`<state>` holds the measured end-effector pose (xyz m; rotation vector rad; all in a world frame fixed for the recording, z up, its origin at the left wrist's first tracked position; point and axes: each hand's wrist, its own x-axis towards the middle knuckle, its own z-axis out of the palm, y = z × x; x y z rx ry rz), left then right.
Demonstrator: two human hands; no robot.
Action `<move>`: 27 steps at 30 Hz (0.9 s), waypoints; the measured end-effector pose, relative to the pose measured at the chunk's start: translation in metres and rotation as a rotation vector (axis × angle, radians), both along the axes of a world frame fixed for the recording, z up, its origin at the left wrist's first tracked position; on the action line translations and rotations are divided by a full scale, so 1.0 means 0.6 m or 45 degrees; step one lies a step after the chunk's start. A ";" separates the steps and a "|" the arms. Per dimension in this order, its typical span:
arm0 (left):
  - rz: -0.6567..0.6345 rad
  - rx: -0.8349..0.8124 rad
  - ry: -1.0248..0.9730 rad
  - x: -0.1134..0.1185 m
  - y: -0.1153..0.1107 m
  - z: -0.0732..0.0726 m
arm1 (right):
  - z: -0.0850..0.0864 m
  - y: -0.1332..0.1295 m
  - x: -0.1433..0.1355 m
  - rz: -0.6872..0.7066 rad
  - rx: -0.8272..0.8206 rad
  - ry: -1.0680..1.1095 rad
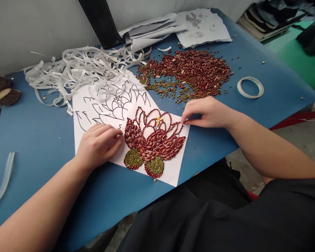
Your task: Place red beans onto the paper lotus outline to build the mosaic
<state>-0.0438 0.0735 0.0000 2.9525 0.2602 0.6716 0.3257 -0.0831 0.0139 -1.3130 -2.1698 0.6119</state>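
Note:
A flower picture made of beans (157,144) lies on white paper (173,171). Dark red beans outline and fill its petals, green beans fill two round shapes at the bottom, and a yellow piece (158,121) marks the centre. My left hand (101,143) rests at the picture's left edge, fingers curled and closed, fingertips beside the red petal. At the upper right, my right hand (204,112) pinches thumb and forefinger at the tip of an outlined petal by the paper's edge. Anything between the fingertips is too small to make out.
Behind the picture lies a line-drawn flower sheet (112,105), partly under tangled white paper strips (76,66). A pile of red and green beans (191,71) spreads at the back. A tape roll (250,87) lies right, wooden pieces (6,96) left, crumpled paper (204,26) behind.

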 end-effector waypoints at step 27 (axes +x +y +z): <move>0.006 -0.043 0.023 -0.001 0.000 -0.002 | -0.003 0.003 -0.002 0.067 -0.008 -0.092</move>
